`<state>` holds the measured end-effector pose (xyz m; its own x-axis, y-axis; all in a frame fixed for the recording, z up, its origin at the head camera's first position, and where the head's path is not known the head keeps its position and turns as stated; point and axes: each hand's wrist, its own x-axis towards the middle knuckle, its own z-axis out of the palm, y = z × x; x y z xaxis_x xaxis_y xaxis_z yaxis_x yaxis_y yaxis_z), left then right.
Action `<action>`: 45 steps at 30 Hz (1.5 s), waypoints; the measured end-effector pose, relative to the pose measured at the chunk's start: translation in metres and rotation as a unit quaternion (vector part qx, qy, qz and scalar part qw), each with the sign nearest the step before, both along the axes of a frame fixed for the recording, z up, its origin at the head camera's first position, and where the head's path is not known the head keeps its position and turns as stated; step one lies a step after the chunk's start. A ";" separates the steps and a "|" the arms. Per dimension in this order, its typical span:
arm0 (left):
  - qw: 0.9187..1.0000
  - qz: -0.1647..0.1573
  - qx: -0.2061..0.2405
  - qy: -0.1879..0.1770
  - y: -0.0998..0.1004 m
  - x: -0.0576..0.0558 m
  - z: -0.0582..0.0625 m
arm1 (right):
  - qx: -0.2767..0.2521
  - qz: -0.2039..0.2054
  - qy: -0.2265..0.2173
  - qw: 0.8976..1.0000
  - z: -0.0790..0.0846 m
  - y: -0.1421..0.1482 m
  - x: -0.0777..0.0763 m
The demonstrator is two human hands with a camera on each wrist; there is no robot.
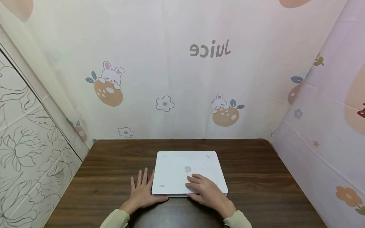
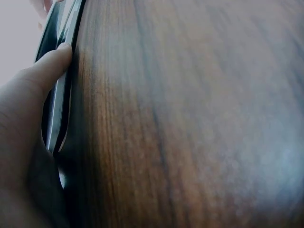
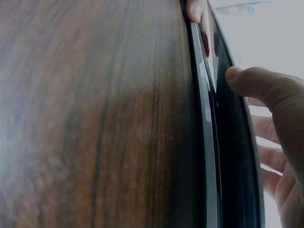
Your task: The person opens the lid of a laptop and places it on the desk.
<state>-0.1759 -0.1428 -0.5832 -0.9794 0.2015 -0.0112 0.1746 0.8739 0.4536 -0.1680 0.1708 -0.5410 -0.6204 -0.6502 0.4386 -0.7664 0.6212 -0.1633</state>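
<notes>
On the head camera I have the laptop point(image 1: 172, 174) on the table point(image 1: 262, 196), left hand point(image 1: 143, 192) spread at its left, right hand point(image 1: 206, 191) over it, the left wrist view showing a thumb point(image 2: 52, 64) touching its front edge, the right, that hand pinching its slightly raised lid point(image 3: 236, 152).

The counter point(image 1: 262, 180) has a dark brown wood-grain top, its streaks running from side to side, with rounded far corners and a soft sheen on its near part. A white laptop point(image 1: 178, 172) lies flat near its middle, the lid point(image 1: 196, 158) slightly raised from the base point(image 3: 208, 142).
</notes>
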 end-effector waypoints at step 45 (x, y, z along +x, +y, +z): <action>1.000 0.008 -0.010 0.005 0.001 0.000 -0.002 | -0.037 0.034 0.093 0.994 0.019 0.002 -0.010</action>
<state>-0.1757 -0.1418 -0.5855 -0.9828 0.1847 -0.0044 0.1645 0.8855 0.4345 -0.1776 0.1728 -0.5218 -0.4798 -0.6488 0.5906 -0.8273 0.5587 -0.0583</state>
